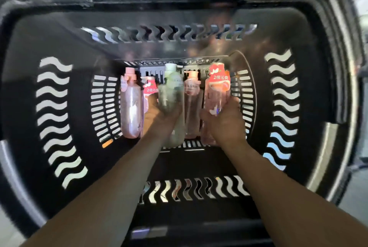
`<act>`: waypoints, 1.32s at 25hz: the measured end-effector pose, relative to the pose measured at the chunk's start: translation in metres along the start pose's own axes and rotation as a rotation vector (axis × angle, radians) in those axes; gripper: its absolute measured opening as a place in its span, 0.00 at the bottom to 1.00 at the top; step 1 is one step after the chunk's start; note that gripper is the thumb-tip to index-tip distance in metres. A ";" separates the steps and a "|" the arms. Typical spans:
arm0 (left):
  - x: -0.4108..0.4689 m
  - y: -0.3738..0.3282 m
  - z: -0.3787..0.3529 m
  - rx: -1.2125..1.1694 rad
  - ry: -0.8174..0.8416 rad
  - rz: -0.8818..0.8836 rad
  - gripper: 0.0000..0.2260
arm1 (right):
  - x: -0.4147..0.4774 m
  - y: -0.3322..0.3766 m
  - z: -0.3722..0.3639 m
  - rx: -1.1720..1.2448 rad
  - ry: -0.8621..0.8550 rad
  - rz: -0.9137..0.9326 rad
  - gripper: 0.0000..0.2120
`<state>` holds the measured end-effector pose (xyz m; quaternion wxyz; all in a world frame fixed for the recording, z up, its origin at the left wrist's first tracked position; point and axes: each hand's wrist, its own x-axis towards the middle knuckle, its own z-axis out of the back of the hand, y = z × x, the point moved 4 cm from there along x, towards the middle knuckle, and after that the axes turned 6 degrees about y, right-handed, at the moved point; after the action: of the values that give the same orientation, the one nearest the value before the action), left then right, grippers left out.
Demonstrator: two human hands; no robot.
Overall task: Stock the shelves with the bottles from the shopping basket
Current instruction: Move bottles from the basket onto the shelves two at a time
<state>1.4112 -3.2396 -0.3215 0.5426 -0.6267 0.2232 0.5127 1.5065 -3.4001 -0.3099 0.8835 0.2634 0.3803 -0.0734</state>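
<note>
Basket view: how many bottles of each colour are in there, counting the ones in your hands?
Red-label pink bottle: 2, one gripped by the right hand, one partly hidden
Plain pink bottle: 2
Green bottle: 1, gripped by the left hand
Total: 5

We see little of the room: pale grey floor shows at the lower left and right, blurred and brightly lit.

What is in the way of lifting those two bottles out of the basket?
Nothing visible. The left grip holds the green bottle and the right grip the pink bottle; the basket is open above them. The shelves are out of view.
</note>
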 end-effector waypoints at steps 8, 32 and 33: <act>-0.160 -0.089 0.053 -0.188 0.152 0.025 0.04 | -0.142 0.110 0.065 0.134 0.097 0.095 0.19; -0.739 -0.354 0.333 -0.219 -0.504 -1.012 0.24 | -0.608 0.509 0.319 0.252 0.013 1.029 0.43; -0.758 -0.355 0.339 -0.229 -0.544 -1.036 0.24 | -0.622 0.521 0.324 0.251 0.029 1.077 0.43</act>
<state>1.2884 -3.0310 0.5479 0.6889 -0.5546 -0.3154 0.3440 1.4481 -3.1700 0.5306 0.7527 0.5251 0.1924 0.3474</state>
